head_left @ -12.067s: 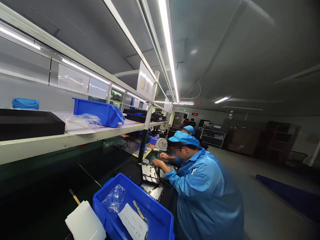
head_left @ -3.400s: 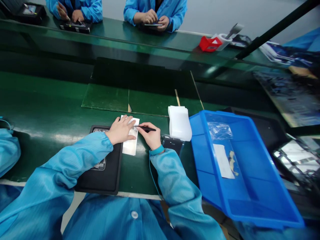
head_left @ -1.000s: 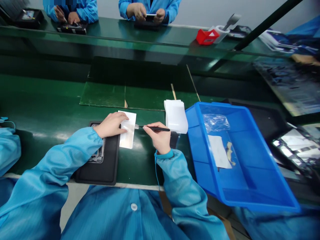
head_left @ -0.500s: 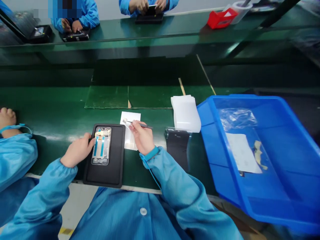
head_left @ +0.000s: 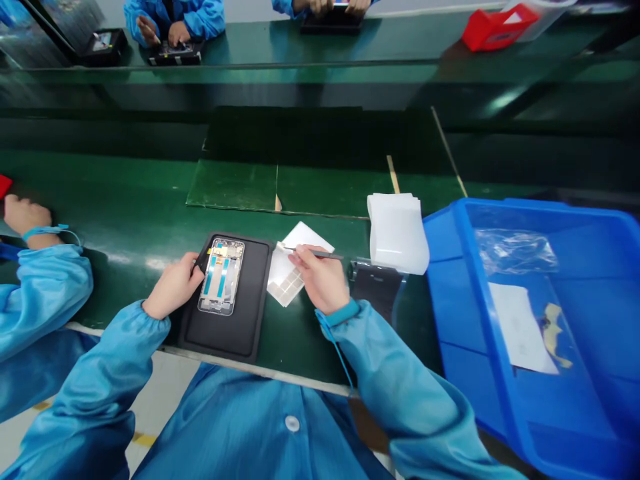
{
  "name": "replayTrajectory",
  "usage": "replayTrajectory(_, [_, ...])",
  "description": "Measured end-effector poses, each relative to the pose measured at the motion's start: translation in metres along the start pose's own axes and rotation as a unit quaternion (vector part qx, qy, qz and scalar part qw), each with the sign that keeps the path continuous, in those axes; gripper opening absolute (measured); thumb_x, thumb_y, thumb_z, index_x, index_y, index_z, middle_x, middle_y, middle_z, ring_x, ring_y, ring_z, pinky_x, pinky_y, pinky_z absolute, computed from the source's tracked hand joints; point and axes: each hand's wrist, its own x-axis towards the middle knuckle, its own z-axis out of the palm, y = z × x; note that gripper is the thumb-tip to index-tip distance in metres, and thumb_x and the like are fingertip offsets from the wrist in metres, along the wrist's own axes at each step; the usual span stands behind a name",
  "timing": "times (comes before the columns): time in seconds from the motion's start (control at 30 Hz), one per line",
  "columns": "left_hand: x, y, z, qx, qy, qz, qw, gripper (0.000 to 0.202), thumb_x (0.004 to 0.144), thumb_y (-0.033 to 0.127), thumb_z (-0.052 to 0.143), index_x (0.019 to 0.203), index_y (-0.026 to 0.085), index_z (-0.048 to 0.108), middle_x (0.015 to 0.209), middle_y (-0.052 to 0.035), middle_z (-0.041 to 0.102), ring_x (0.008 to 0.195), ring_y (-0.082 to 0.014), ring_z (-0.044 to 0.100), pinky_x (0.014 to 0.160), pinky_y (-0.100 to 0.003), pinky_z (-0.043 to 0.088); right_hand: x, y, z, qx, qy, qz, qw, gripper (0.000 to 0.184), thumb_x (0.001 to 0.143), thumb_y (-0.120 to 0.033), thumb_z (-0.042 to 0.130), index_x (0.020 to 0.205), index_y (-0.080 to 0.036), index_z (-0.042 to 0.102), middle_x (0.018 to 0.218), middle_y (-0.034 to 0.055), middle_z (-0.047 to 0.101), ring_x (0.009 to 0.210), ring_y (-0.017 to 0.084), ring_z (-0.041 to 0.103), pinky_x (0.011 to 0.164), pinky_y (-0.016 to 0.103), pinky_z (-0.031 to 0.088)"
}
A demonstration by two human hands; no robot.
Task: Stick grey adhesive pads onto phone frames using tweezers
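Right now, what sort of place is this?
Probably an electronics assembly line: a phone frame in a black tray, tweezers in the right hand, and blue-smocked co-workers along the far green bench.

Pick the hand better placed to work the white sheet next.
Right, most likely: the right hand holds the tweezers with their tip over the white sheet. The left hand sits at the black tray's left edge, beside the phone frame, away from the sheet.
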Motion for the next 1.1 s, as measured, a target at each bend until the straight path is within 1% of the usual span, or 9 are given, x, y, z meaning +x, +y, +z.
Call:
replayTrajectory(0.27, [0.026, 0.009, 0.004, -0.048, 0.019, 0.005, 0.999, 0.037, 0.088, 0.030, 0.038, 0.118, 0.017, 0.056, 0.078, -0.0034, 0.070, 0.078, -0.0251, 0.068, 0.072, -0.031, 0.045, 0.009, -0.033, -0.047, -0.063, 0.014, -0.002, 0.998, 0.034, 0.055, -0.034, 0.097, 0.073, -0.021, 0.071, 0.077, 0.0004, 0.068, 0.076, 0.017, 0.066, 0.087, 0.040, 0.059])
replayTrajectory(0.4, [0.038, 0.000, -0.004, -0.015, 0.024, -0.001, 1.000, 0.038, 0.089, 0.033, 0.039, 0.118, 0.018, 0.057, 0.079, -0.0036, 0.071, 0.081, -0.0268, 0.068, 0.072, -0.032, 0.045, 0.016, -0.040, -0.055, -0.127, -0.030, -0.017, 0.991, 0.034, 0.056, -0.036, 0.095, 0.071, -0.020, 0.070, 0.064, -0.0015, 0.063, 0.065, 0.015, 0.062, 0.073, 0.035, 0.057])
replayTrajectory(0.57, [0.043, 0.003, 0.004, 0.073, 0.061, -0.032, 0.995, 0.039, 0.091, 0.030, 0.039, 0.123, 0.016, 0.057, 0.091, -0.0097, 0.071, 0.085, -0.0305, 0.068, 0.074, -0.036, 0.048, 0.022, -0.042, -0.055, -0.170, -0.075, 0.014, 0.982, 0.036, 0.055, -0.035, 0.096, 0.073, -0.019, 0.069, 0.072, 0.0003, 0.068, 0.063, 0.014, 0.061, 0.060, 0.029, 0.050])
replayTrajectory(0.63, [0.038, 0.019, 0.008, 0.124, 0.130, -0.008, 0.984, 0.041, 0.092, 0.029, 0.041, 0.126, 0.012, 0.056, 0.104, -0.0159, 0.068, 0.092, -0.0331, 0.066, 0.076, -0.040, 0.049, 0.021, -0.042, -0.054, -0.166, -0.080, 0.017, 0.983, 0.035, 0.055, -0.034, 0.096, 0.073, -0.019, 0.070, 0.072, 0.0004, 0.068, 0.062, 0.013, 0.061, 0.059, 0.028, 0.050])
replayTrajectory(0.7, [0.033, 0.045, 0.011, 0.155, 0.186, 0.093, 0.966, 0.041, 0.092, 0.026, 0.046, 0.129, 0.010, 0.055, 0.117, -0.0198, 0.063, 0.102, -0.0340, 0.062, 0.082, -0.043, 0.048, 0.020, -0.044, -0.053, -0.153, -0.085, 0.018, 0.984, 0.034, 0.056, -0.033, 0.096, 0.073, -0.019, 0.070, 0.071, -0.0002, 0.067, 0.062, 0.013, 0.061, 0.060, 0.027, 0.051])
replayTrajectory(0.8, [0.029, 0.092, 0.020, 0.150, 0.119, 0.348, 0.918, 0.030, 0.092, 0.015, 0.048, 0.120, 0.014, 0.059, 0.124, -0.0147, 0.060, 0.111, -0.0285, 0.057, 0.090, -0.040, 0.046, 0.017, -0.049, -0.048, -0.129, -0.087, 0.009, 0.988, 0.030, 0.060, -0.033, 0.095, 0.072, -0.021, 0.070, 0.063, -0.0028, 0.063, 0.062, 0.013, 0.062, 0.072, 0.031, 0.057])
replayTrajectory(0.87, [0.032, 0.119, 0.030, 0.156, 0.061, 0.452, 0.876, 0.024, 0.094, 0.014, 0.048, 0.114, 0.015, 0.060, 0.127, -0.0127, 0.059, 0.116, -0.0269, 0.054, 0.093, -0.040, 0.043, 0.015, -0.055, -0.045, -0.115, -0.077, -0.008, 0.990, 0.029, 0.061, -0.033, 0.094, 0.071, -0.022, 0.069, 0.060, -0.0042, 0.061, 0.064, 0.013, 0.063, 0.085, 0.036, 0.058])
replayTrajectory(0.93, [0.034, 0.138, 0.043, 0.164, 0.035, 0.463, 0.870, 0.021, 0.095, 0.017, 0.049, 0.112, 0.014, 0.060, 0.120, -0.0130, 0.060, 0.110, -0.0273, 0.055, 0.089, -0.041, 0.044, 0.012, -0.061, -0.042, -0.101, -0.058, -0.028, 0.993, 0.029, 0.061, -0.033, 0.094, 0.072, -0.022, 0.069, 0.061, -0.0044, 0.062, 0.066, 0.014, 0.065, 0.093, 0.039, 0.057])
replayTrajectory(1.1, [0.018, 0.167, 0.080, 0.139, 0.005, 0.409, 0.902, 0.034, 0.094, 0.030, 0.058, 0.120, 0.008, 0.057, 0.110, -0.0130, 0.058, 0.099, -0.0276, 0.057, 0.080, -0.039, 0.047, 0.005, -0.066, -0.034, -0.078, -0.022, -0.046, 0.996, 0.031, 0.059, -0.030, 0.095, 0.074, -0.022, 0.069, 0.070, -0.0034, 0.066, 0.066, 0.012, 0.063, 0.096, 0.041, 0.057])
